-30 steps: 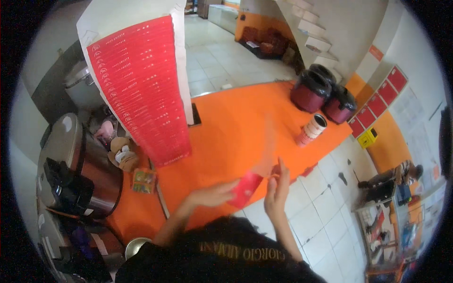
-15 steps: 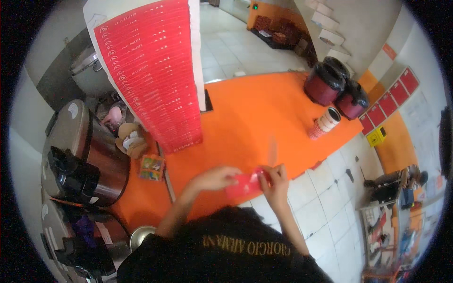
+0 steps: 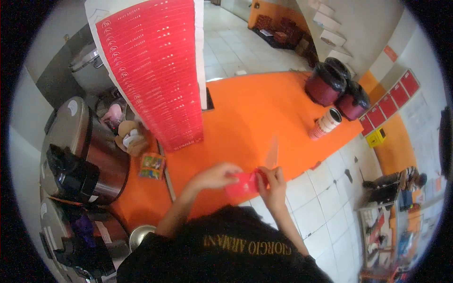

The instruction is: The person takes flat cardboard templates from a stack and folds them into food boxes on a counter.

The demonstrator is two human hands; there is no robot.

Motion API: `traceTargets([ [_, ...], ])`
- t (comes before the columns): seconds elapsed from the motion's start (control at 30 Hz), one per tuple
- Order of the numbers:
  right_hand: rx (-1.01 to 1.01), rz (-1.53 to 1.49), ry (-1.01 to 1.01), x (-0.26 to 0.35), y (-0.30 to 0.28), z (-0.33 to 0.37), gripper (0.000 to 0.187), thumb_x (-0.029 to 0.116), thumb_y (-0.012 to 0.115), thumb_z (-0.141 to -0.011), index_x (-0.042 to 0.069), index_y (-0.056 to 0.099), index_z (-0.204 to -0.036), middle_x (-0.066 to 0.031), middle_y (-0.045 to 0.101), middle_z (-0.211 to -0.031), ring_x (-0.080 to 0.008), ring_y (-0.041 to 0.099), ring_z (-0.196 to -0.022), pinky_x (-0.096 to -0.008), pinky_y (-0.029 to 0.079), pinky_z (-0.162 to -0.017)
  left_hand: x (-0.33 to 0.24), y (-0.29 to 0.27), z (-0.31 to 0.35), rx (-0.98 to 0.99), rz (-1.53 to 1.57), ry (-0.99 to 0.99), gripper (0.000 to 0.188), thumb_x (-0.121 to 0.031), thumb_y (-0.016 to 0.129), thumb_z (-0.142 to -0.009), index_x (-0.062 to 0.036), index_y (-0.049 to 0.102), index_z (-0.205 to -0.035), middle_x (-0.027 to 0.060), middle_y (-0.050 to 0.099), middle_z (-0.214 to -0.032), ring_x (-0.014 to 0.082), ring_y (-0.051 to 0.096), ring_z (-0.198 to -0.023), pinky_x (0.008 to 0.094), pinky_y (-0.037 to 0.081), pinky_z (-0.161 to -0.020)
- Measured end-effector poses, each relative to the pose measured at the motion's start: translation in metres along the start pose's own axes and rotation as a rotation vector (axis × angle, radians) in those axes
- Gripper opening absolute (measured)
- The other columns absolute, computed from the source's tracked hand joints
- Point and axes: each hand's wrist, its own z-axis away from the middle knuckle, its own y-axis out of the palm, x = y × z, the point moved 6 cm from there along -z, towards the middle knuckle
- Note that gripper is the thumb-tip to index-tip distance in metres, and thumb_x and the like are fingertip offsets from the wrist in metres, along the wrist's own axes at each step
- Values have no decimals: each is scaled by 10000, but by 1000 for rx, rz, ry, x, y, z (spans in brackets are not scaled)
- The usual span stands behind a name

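Observation:
Low over the near edge of the orange counter, my two hands hold a small red paperboard carton (image 3: 241, 186) between them. My left hand (image 3: 217, 177) grips its left end with fingertips and thumb. At the other end, my right hand (image 3: 273, 185) pinches the carton, the fingers bent over its upper corner. A pale, see-through pointed shape (image 3: 272, 154) stands just beyond the right fingers; what it is I cannot make out. To the far left of my hands rises a tall stack of flattened red cartons (image 3: 155, 80) with white edges.
Large rice cookers (image 3: 71, 146) crowd the left, beside a colourful packet (image 3: 152, 166) and a metal bowl (image 3: 141, 236). Stacked paper cups (image 3: 325, 123) and dark red cookers (image 3: 325, 85) stand on the orange counter (image 3: 245, 113) at right. White floor tiles (image 3: 325, 207) lie beyond its edge.
My right fingers have shifted slightly on the carton's right end. The pale pointed shape beside them looks sharper now. My left hand keeps its grip, nearly unmoved.

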Motion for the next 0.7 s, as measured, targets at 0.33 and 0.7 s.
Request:
traceTargets([
  [0.33, 259, 78, -211, 33, -7, -10, 478, 256, 750, -673, -16, 577, -1026, -122, 465, -823, -275, 540, -728, -355, 480, -638, -43, -15, 2, -66, -40, -7, 306, -170, 557, -860, 8, 553, -1109, 138, 630, -1001, 183, 590, -928, 320, 451, -835],
  [0.7, -189, -143, 289, -45, -114, -30, 389, 232, 703, -737, -53, 578, -971, -133, 483, -930, -245, 519, -800, -350, 436, -661, -13, -39, 10, -765, 554, -52, 477, -233, 592, -849, -17, 439, -1245, 100, 469, -1253, 202, 417, -1184, 347, 336, -988],
])
